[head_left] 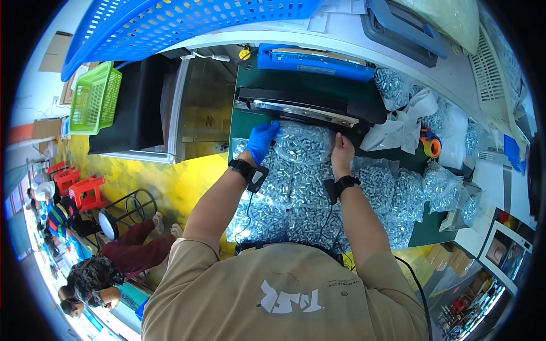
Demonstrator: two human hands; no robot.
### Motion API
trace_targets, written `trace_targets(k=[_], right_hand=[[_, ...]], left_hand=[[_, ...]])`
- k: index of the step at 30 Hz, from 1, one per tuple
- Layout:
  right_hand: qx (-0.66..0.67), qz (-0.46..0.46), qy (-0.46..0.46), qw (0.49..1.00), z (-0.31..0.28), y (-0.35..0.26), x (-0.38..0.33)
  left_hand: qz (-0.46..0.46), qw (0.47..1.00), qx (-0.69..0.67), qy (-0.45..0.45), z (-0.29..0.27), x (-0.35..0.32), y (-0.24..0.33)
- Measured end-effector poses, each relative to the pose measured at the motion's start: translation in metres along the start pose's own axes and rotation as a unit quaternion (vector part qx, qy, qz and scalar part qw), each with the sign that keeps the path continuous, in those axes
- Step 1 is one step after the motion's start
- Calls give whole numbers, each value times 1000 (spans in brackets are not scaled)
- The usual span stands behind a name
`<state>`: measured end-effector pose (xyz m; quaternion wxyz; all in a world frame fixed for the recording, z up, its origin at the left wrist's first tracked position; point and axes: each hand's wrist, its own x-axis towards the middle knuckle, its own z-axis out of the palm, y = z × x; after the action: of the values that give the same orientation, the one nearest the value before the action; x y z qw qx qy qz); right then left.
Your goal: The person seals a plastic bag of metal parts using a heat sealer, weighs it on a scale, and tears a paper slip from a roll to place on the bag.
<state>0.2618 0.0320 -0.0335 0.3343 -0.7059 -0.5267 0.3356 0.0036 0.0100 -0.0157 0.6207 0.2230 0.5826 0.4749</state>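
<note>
A clear plastic bag [304,143] full of small silver metal cylinders lies at the far side of a green table, its upper edge against a long black bar-shaped machine [310,108] with a bright metal strip. In a blue glove, my left hand [261,143] has its fingers closed on the bag's upper left corner. My bare right hand [342,152] pinches the right edge of the same bag, thumb uppermost. Under my forearms, more filled bags [310,190] of the same metal pieces cover the table. A dark strap with a small black box sits on each wrist.
Behind the machine lies a blue case [315,62]. To the right are an orange tape roll [432,146], white plastic wrapping [401,122] and more filled bags [443,184]. A blue basket [187,25] overhangs the far left. Another person [96,278] is at lower left.
</note>
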Motion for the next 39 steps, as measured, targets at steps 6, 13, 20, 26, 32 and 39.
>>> trace_targets(k=[6,13,20,26,32,39], right_hand=[[52,-4,15,999,-14,-15,-5],[1,-165,73,984,-37,-44,20],[-227,-288,195,909,-30,-45,47],[-240,-314,176,902,-28,-31,58],[-193,-282,170,924,-31,-34,66],[-192,-321,120,920,-44,-12,76]], left_hand=[[47,995,81,31,0,-13,6],[174,970,155,68,13,20,33],[198,950,183,157,23,38,20],[186,905,286,254,35,36,27],[168,911,270,265,33,37,35],[135,927,236,257,32,27,40]])
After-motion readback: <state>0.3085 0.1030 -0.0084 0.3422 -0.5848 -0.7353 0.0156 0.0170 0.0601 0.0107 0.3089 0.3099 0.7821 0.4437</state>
